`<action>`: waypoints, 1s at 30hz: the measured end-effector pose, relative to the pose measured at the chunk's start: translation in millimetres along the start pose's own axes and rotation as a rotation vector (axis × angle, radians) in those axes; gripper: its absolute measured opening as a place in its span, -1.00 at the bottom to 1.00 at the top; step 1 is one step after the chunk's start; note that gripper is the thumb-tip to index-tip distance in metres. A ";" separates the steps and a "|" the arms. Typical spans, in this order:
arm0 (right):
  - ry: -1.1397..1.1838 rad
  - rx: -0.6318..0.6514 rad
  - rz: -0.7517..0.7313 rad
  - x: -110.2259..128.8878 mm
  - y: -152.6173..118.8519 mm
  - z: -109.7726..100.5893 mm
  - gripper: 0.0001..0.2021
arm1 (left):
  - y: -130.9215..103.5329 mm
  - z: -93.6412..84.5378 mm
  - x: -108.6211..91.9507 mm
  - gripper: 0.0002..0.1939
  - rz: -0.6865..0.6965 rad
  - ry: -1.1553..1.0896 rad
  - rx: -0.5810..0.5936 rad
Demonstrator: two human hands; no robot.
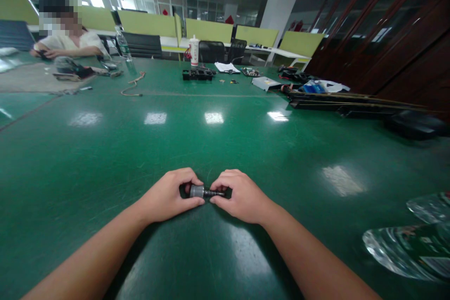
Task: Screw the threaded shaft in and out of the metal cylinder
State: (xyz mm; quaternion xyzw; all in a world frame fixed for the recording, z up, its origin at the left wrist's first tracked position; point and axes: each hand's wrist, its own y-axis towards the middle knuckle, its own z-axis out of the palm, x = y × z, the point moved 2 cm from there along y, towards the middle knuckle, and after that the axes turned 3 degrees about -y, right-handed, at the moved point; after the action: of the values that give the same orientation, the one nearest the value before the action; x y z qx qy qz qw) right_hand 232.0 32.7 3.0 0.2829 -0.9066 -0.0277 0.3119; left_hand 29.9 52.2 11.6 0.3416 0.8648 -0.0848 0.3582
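Note:
A small metal part with a grey cylindrical body (197, 191) and a thin dark ridged shaft (213, 193) lies sideways just above the green table (176, 140) or on it; which of the two I cannot tell. My left hand (172, 195) has its thumb and fingers round the grey body from the left. From the right, my right hand (242, 195) pinches the shaft between thumb and fingers. A short stretch of shaft shows between the two hands, which do not touch each other.
Two clear plastic bottles lie at the right, the nearer one (408, 251) by the lower edge. Farther back are a black plastic part (197, 75), a white cup (194, 51), a cord (133, 86), a metal box (266, 84) and long dark bars (351, 102). A person sits at far left.

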 end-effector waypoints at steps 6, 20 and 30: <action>-0.021 0.001 0.004 -0.9 -0.7 -2.1 -0.92 | 0.0 -0.7 -0.9 -0.82 0.002 -0.010 -0.014; -0.035 0.004 0.004 -3.3 -1.7 -2.0 -0.92 | 0.3 -0.2 0.7 -0.79 0.007 -0.005 -0.012; -0.029 0.014 0.023 -2.4 -1.9 -3.6 -0.93 | 0.0 0.0 -0.2 -0.79 -0.007 0.006 -0.007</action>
State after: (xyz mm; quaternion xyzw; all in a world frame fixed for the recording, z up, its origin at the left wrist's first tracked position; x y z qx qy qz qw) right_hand 236.5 32.9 4.2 0.2743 -0.9143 -0.0219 0.2971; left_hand 30.0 52.1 11.7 0.3378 0.8672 -0.0820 0.3565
